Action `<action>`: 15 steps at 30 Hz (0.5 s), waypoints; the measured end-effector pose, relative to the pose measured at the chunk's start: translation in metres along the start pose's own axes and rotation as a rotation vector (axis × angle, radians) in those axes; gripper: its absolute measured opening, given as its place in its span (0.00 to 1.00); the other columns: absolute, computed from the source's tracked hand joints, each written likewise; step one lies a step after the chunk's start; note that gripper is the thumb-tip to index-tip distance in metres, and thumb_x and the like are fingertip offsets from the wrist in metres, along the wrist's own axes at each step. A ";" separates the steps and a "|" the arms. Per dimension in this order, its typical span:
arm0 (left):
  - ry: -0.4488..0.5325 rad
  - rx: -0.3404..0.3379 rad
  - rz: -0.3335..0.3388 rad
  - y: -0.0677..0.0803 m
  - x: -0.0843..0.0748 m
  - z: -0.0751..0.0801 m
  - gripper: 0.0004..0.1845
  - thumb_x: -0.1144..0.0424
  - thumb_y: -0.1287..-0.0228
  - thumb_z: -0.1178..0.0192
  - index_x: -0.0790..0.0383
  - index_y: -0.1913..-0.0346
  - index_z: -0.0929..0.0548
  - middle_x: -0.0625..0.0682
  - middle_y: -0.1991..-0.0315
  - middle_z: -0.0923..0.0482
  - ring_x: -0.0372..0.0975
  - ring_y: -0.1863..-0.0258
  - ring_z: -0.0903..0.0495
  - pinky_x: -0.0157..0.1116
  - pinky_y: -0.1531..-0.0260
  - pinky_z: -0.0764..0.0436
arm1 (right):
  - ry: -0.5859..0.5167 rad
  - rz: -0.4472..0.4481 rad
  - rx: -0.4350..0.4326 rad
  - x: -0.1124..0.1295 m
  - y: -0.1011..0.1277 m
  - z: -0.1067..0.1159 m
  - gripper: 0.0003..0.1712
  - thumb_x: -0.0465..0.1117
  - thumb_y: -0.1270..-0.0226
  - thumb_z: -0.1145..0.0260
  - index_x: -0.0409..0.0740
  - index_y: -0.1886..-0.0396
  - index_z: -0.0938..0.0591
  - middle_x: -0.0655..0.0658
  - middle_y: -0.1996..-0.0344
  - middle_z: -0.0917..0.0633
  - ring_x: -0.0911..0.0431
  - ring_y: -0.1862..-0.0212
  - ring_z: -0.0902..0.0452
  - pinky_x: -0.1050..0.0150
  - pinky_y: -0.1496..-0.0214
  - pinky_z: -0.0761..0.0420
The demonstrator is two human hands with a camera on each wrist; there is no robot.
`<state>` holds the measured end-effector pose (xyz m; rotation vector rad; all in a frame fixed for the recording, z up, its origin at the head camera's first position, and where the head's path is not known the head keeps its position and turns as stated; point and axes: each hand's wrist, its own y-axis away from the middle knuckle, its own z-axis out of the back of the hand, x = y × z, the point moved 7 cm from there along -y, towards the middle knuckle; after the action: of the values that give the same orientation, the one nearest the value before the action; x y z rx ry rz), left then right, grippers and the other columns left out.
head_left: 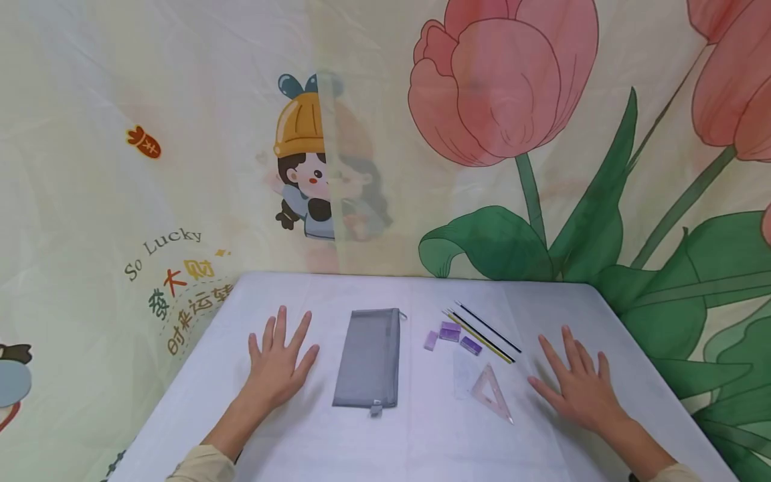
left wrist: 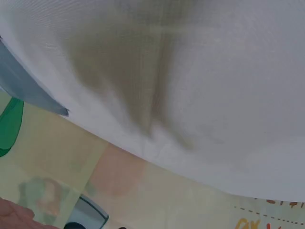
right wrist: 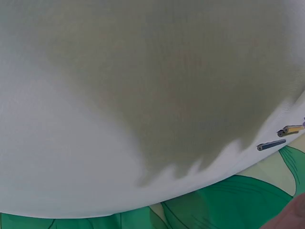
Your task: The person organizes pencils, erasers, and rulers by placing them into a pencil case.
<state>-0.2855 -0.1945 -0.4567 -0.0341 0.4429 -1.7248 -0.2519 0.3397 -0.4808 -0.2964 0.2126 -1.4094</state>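
Observation:
Both hands are over the white table with fingers spread and nothing in them. My left hand [head_left: 277,367] is left of a grey mesh zip pouch [head_left: 367,358], whose corner shows in the left wrist view. On the other side, my right hand [head_left: 583,393] is nearest to a pink see-through set square [head_left: 500,396] and several pencils. One dark pencil [head_left: 488,327] lies apart from a yellow pencil [head_left: 480,337] and another dark one. Close to these are purple erasers [head_left: 471,345] and a paler lilac block [head_left: 430,341]. A faint clear flat piece [head_left: 462,378] lies beside the set square.
The white-covered table [head_left: 313,442] ends at a cloth backdrop [head_left: 373,258] printed with tulips and a cartoon figure. Shadows of the hands fall on the tabletop in both wrist views. Pencil ends [right wrist: 271,145] show at the right wrist view's edge.

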 end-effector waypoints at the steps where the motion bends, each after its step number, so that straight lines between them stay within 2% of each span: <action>1: 0.006 -0.001 0.003 -0.001 -0.002 0.001 0.38 0.37 0.27 0.55 0.42 0.20 0.52 0.65 0.20 0.65 0.64 0.24 0.59 0.73 0.35 0.59 | -0.004 0.001 0.000 0.000 0.000 0.001 0.53 0.69 0.37 0.40 0.60 0.19 0.52 0.34 0.21 0.59 0.30 0.31 0.45 0.23 0.35 0.55; 9: 0.066 -0.010 0.026 -0.010 -0.024 0.009 0.41 0.35 0.28 0.55 0.46 0.20 0.54 0.67 0.21 0.64 0.67 0.25 0.54 0.74 0.37 0.50 | -0.044 0.017 -0.031 0.002 -0.009 0.011 0.51 0.66 0.34 0.39 0.57 0.19 0.50 0.33 0.21 0.57 0.30 0.31 0.44 0.23 0.35 0.53; 15: 0.118 -0.037 0.010 -0.015 -0.046 0.005 0.41 0.36 0.28 0.54 0.46 0.20 0.53 0.68 0.21 0.63 0.66 0.26 0.50 0.74 0.41 0.41 | -0.075 0.027 -0.035 0.006 -0.019 0.012 0.50 0.65 0.34 0.39 0.54 0.20 0.48 0.32 0.21 0.55 0.30 0.31 0.44 0.23 0.36 0.50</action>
<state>-0.2888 -0.1505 -0.4372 0.0431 0.5608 -1.7144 -0.2649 0.3323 -0.4631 -0.3731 0.1790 -1.3660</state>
